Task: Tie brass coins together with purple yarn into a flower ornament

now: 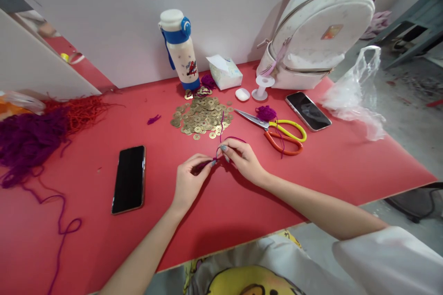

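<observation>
My left hand pinches a small bundle of purple yarn just above the red tabletop. Close beside it, my right hand is closed, thumb and forefinger pinching a strand of the same purple yarn, whose loose end sticks up past the fingers. A pile of brass coins with holes in their middles lies just beyond both hands. To the right of the pile rest scissors with one yellow and one orange handle. A small ball of purple yarn touches their blades.
Phones lie at left and right. Behind the coins stand a bottle, a tissue pack, a white spool and a white backpack. A purple yarn heap and red strands lie left; a plastic bag lies right.
</observation>
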